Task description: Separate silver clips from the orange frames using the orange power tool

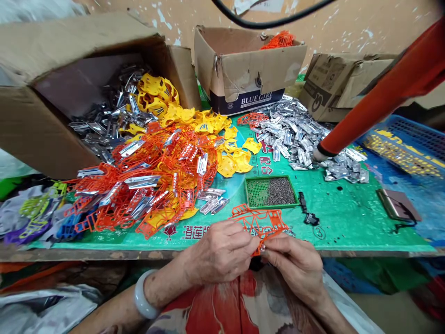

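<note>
Green sheeting [347, 222] covers the counter [361, 253]; at its near edge, the left hand [222, 250] and right hand [299, 264], fingers nearly closed, pinch an orange plastic frame [257, 217] (probably light, springy, snappable if bent hard), best held by its outer rim.

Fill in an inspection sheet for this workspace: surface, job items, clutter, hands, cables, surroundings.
Surface: green printed cover, dark specks at right.
Job items: orange frame at the hands; green tray of small metal pieces behind it.
Clutter: mixed orange, yellow and metal heap at left; metal pile farther back; black part right of the tray.
Hands: left and right both pinch the frame; fingertips partly hidden.
Cables: black cable hangs across the top.
Surroundings: cartons, blue basket, red tube, marked wall.
</note>
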Available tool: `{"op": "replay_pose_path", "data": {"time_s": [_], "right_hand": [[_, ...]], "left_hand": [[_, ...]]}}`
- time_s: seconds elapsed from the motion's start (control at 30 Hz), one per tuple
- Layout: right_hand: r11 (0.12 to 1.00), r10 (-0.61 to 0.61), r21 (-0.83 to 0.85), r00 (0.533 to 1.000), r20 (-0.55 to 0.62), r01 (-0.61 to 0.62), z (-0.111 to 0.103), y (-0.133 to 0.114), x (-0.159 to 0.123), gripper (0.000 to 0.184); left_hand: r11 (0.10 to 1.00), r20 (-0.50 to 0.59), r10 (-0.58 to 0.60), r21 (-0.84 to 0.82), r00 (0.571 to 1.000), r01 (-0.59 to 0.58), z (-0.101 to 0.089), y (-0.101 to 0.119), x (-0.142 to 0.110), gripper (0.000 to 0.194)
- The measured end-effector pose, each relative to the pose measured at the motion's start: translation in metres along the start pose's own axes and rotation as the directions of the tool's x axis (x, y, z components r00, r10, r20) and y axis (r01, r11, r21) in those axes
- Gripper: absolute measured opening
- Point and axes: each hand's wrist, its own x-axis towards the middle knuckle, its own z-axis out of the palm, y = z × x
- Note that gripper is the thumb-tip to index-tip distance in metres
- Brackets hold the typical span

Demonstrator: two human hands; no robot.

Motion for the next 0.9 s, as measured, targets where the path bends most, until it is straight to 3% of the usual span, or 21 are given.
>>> {"op": "replay_pose_path", "data": {"time_s": [0.3,0.5,0.63,0.73,0.83,0.9], "right_hand": [[0.995,0.068,0.073,0.998,-0.018,-0.066,-0.001,-0.009,0.006,0.015],[0.990,0.117,0.085,0.993,-0.015,-0.115,0.001,-0.008,0.002,0.007],[0.993,0.111,0.043,0.994,-0.020,-0.110,0.003,-0.007,0.001,0.008],[0.996,0.071,-0.046,0.997,-0.028,-0.073,0.003,-0.008,0.001,0.020],[0.993,0.042,-0.109,0.999,0.031,-0.039,0.002,-0.009,0.002,0.023],[0.991,0.092,-0.108,0.993,0.073,-0.084,0.000,-0.011,0.004,0.018]], "left_hand": [[0.997,-0.025,-0.071,-0.037,0.997,0.070,0.002,0.003,0.001,0.021],[0.993,0.018,-0.093,-0.067,0.995,0.094,0.000,0.005,0.003,0.022],[0.996,0.045,-0.078,-0.045,0.996,0.080,-0.001,0.004,0.002,0.019],[0.996,0.055,-0.079,-0.027,0.995,0.080,0.000,0.004,0.001,0.014],[0.994,0.048,-0.110,-0.020,0.993,0.111,0.002,0.005,0.001,0.015],[0.988,0.044,-0.143,-0.054,0.989,0.146,0.003,0.006,0.001,0.018]]}}
